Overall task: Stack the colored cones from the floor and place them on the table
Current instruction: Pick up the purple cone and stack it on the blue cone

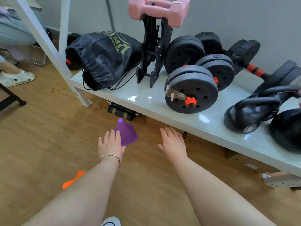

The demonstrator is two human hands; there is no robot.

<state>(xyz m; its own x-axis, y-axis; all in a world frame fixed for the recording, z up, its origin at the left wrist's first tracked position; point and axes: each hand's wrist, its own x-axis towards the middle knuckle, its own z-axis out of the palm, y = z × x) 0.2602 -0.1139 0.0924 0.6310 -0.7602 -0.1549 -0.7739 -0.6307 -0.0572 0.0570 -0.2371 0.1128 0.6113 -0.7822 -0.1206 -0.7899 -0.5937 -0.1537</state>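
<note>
Purple cone (126, 132) stands on the floor, partly behind the spread left hand's (110, 144) fingertips.

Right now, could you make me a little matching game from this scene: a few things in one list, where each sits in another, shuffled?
Things:
1. purple cone
2. orange cone
3. black drawstring bag
4. pink dumbbell

Places:
A. on top of the black stand
B. on the floor, partly hidden behind the left forearm
C. on the white table, left end
D. on the floor, at the left hand's fingertips

Pairs: 1-D, 2-B, 3-C, 4-A
</note>
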